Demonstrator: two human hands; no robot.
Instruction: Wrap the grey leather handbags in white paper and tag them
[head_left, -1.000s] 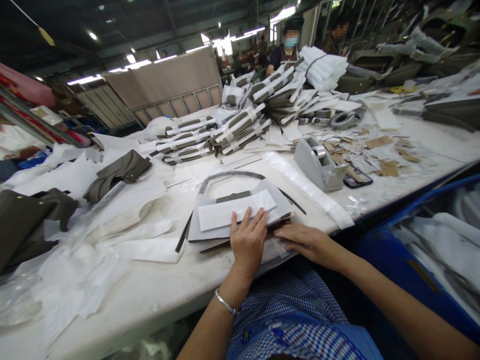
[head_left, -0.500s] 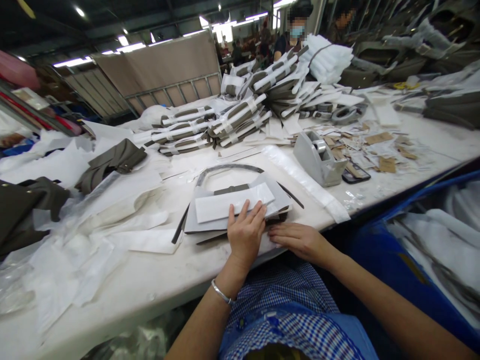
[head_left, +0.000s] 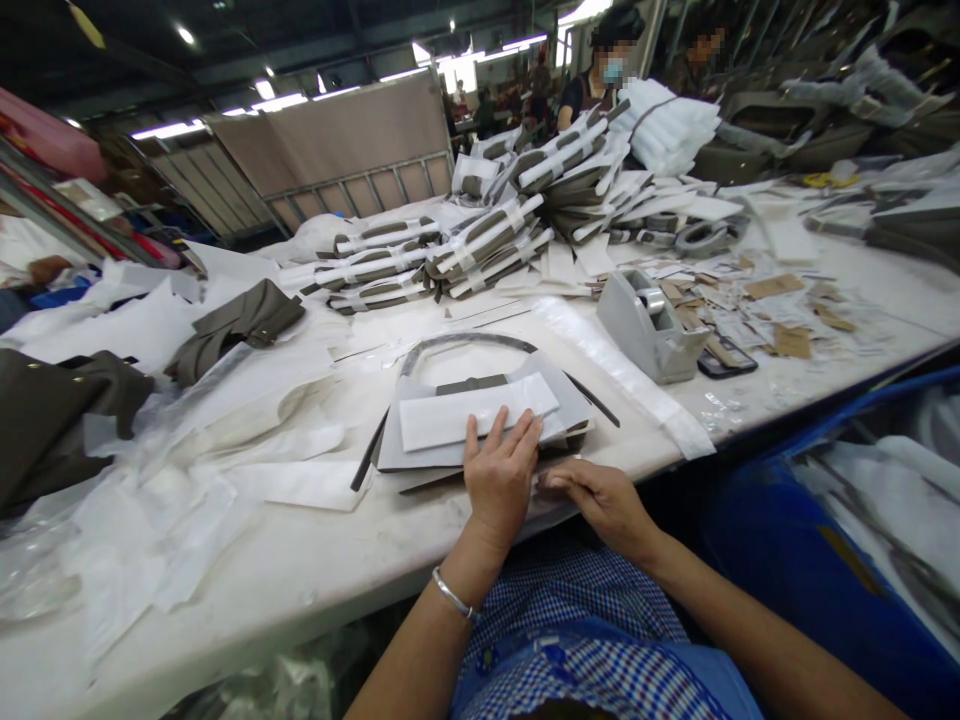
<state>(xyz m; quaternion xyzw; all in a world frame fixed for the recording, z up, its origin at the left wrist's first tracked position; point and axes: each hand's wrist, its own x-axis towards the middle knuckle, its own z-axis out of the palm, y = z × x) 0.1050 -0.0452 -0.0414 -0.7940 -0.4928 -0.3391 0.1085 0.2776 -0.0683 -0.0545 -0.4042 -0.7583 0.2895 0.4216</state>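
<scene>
Right hand (head_left: 606,500) newly pinched, contents unclear, left hand (head_left: 499,475) on white pad (head_left: 439,421)

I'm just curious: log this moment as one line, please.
left hand: fingers flat on white pad | right hand: fingertips together, contents unclear | nearby: tape dispenser on table

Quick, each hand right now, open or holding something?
Left hand: open, fingers on the white strip.
Right hand: fingertips bunched over the table; can't tell if holding anything.

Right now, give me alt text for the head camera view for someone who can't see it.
A left hand rests on a white strip atop a grey sheet on a cluttered white table, the right hand close beside. Behind sit a grey tape dispenser and partly white-wrapped bundles.
</scene>
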